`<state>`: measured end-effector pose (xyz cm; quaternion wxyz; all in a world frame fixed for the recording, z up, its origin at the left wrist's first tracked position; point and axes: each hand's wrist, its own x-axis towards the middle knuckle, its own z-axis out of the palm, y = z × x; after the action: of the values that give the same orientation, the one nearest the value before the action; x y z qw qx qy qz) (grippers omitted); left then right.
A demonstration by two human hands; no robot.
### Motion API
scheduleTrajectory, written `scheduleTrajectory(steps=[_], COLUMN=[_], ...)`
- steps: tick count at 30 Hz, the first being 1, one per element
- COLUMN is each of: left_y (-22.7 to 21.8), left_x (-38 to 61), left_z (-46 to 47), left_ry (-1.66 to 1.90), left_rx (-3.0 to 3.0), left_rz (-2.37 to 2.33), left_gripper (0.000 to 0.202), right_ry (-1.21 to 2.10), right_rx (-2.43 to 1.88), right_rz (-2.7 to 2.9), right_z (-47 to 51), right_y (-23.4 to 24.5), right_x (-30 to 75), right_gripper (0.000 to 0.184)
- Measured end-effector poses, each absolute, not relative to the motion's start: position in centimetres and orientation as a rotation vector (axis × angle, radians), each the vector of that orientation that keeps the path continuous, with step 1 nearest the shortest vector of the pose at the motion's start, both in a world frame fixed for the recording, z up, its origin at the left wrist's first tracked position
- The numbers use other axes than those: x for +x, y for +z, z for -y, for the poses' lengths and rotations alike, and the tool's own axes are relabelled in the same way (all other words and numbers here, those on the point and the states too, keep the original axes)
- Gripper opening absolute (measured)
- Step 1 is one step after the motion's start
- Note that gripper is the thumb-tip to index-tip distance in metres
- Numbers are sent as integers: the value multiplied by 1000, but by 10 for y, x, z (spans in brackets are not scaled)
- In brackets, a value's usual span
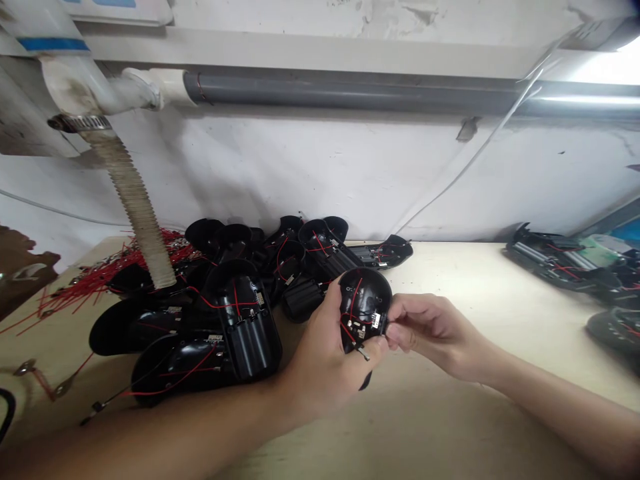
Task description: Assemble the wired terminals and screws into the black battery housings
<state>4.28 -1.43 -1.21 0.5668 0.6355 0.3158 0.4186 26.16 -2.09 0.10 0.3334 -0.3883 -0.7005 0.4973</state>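
Two hands: left hand (320, 360), right hand (433, 333) together, clamped on a black plastic shell (365, 297)
Inside: red wires (353, 307)
Beside: heap of black shells (245, 340)

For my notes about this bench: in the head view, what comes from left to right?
Red wires → black plastic shells → left hand → held black shell → right hand → wired black units

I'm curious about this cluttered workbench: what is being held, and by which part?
A black rounded plastic shell with red wires: the left hand cradles its underside, the right hand pinches its wired edge.
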Motion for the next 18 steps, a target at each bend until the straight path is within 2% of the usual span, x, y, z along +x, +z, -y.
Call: scheduleTrajectory(steps=[4, 12, 18], left_y=[-11, -8, -12], left_x=[43, 45, 47], left_z=[13, 12, 11], left_ry=[960, 989, 977], left_rx=[1410, 1434, 1456], left_rz=[-711, -763, -843], left_gripper=[39, 49, 46], right_ry=[1263, 1285, 1318], right_rx=[-976, -1088, -1116], right_rz=[1894, 1754, 1673], right_z=[23, 26, 28], right_y=[7, 5, 3], right_x=[263, 251, 244], right_gripper=[27, 32, 34])
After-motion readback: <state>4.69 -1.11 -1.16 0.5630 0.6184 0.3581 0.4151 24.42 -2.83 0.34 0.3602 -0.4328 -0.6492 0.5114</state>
